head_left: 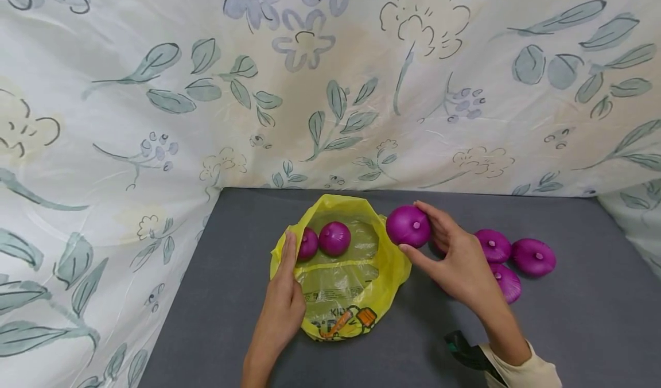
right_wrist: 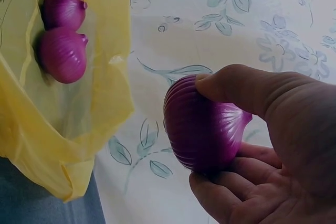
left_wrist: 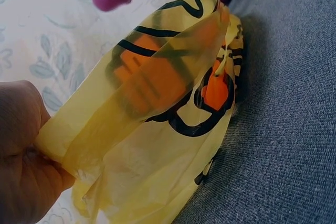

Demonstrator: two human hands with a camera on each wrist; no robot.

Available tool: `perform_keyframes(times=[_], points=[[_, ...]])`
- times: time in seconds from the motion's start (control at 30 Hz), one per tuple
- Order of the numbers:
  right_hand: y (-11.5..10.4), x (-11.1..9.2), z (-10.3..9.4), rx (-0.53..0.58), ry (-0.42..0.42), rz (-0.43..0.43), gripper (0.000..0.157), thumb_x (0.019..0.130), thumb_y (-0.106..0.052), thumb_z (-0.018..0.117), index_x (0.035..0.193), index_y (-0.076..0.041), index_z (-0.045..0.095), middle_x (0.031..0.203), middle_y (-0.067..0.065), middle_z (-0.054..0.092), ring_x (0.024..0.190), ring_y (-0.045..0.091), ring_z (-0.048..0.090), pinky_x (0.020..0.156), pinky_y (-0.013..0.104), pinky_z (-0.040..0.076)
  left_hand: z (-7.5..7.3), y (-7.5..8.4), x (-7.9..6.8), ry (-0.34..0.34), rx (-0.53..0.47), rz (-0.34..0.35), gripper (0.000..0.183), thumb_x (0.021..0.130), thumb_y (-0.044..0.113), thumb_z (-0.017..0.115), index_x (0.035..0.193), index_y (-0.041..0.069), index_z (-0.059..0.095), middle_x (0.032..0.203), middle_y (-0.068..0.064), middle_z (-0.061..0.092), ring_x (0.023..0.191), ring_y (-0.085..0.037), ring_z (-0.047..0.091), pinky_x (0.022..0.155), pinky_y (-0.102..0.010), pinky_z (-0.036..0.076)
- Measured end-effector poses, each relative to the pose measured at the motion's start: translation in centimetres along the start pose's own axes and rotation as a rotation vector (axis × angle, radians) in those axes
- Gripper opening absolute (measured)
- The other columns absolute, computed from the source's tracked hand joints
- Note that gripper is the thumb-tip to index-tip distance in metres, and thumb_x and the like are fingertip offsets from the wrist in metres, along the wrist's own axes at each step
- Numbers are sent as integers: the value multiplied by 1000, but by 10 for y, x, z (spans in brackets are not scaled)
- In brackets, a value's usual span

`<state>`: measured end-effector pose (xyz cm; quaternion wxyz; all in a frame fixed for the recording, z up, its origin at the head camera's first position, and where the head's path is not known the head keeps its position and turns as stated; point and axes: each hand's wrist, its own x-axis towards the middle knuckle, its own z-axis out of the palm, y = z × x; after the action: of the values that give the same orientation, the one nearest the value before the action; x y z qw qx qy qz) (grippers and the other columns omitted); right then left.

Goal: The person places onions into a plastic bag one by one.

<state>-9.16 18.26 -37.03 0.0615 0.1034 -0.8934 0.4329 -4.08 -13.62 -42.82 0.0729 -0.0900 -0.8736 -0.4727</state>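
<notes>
Two onions (head_left: 334, 239) were bagged, more apparently left.
Right hand (head_left: 461, 262) grasped a third onion (head_left: 405, 227) at the yellow bag's (head_left: 395, 264) two o'clock; left hand (head_left: 283, 302) gripped the bag; loose onions (head_left: 533, 257) lay at three o'clock.

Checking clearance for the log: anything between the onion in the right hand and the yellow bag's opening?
Only the right rim of the yellow bag, beside the onion in the right hand; nothing else visible is in the way.
</notes>
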Motion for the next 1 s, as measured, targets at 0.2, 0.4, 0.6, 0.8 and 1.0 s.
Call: perform_keyframes(times=[0.2, 0.4, 0.6, 0.8, 1.0], points=[[0, 1, 7, 18, -19, -8, 82, 88, -32, 89, 159, -19, 49, 152, 12, 60, 130, 34, 65, 99, 47, 53, -2, 0, 0, -4, 2, 4, 83, 99, -19, 35, 172, 14, 14, 178, -5, 15, 161, -20, 17, 109, -5, 21], [0, 4, 20, 57, -41, -31, 81, 88, -32, 89, 158, -18, 50, 151, 10, 61, 130, 32, 66, 100, 45, 53, -3, 1, -1, -14, 4, -11, 86, 98, -20, 36, 172, 16, 13, 178, -4, 14, 161, -19, 16, 106, -7, 24], [-1, 5, 30, 108, -69, -32, 79, 88, -30, 89, 157, -17, 51, 152, 11, 60, 133, 32, 63, 103, 48, 52, -2, 1, -1, -18, 2, -8, 88, 97, -21, 37, 172, 16, 12, 178, -4, 13, 161, -19, 16, 108, -7, 23], [0, 7, 38, 125, -82, -39, 80, 88, -27, 90, 156, -14, 51, 152, 11, 60, 134, 31, 62, 104, 47, 52, -3, 1, -2, -12, 33, -9, 88, 96, -21, 38, 172, 15, 12, 178, -3, 14, 160, -19, 19, 100, -25, 36], [1, 9, 45, 149, -90, -51, 78, 87, -27, 90, 155, -17, 53, 151, 10, 61, 134, 30, 62, 104, 45, 52, -3, 0, -2, -16, 34, -10, 87, 97, -21, 38, 172, 15, 12, 178, -3, 13, 159, -21, 24, 91, -35, 40]])
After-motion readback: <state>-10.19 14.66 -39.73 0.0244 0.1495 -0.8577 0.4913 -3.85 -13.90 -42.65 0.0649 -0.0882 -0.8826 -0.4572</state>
